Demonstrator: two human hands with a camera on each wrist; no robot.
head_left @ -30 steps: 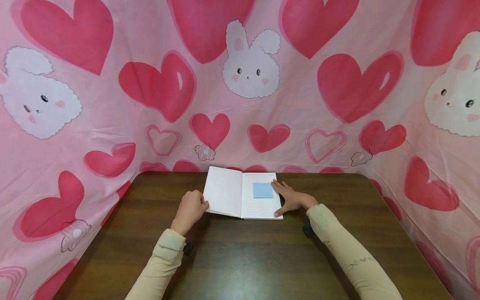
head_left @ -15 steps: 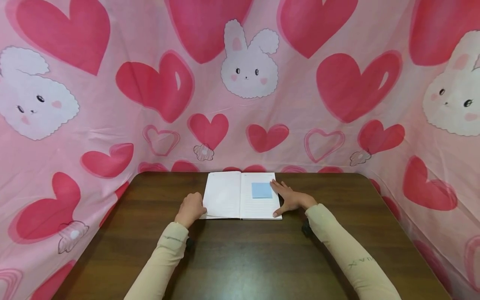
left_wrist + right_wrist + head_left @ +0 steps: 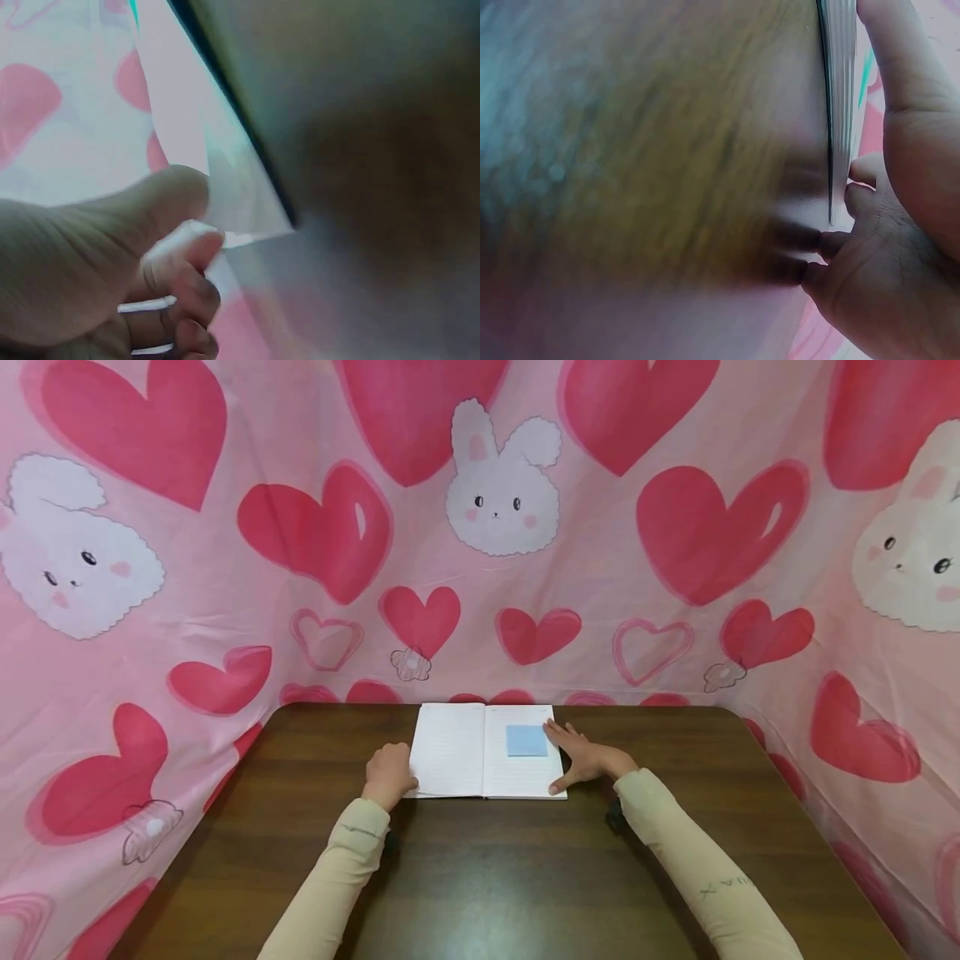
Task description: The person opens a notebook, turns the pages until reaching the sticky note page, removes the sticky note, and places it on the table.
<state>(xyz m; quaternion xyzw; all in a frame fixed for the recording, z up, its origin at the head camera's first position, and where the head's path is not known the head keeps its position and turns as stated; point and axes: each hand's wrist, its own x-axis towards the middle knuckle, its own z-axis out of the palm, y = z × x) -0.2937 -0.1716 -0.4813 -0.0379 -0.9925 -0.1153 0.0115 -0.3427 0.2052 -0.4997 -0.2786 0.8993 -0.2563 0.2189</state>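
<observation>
An open notebook [image 3: 447, 752] lies near the far edge of the table, its lined pages facing up. A light blue sticky note [image 3: 527, 741] sits on the upper part of the right page. At the notebook's left edge, my left hand [image 3: 389, 774] pinches page edges near the lower corner; in the left wrist view its thumb [image 3: 176, 191] lies on the paper, the other fingers curled below. My right hand [image 3: 588, 757] rests spread on the right page's outer edge, its thumb near the lower corner and fingertips beside the note. The right wrist view shows the page block [image 3: 842, 97] edge-on.
The dark wood table [image 3: 480, 877] extends in front of and to both sides of the notebook. A pink cloth [image 3: 480, 635] with hearts and rabbits hangs behind and along both sides.
The left side of the notebook has come down from a raised, tilted position and now lies nearly flat, showing a lined page. My left hand moved slightly right; my right hand stayed put.
</observation>
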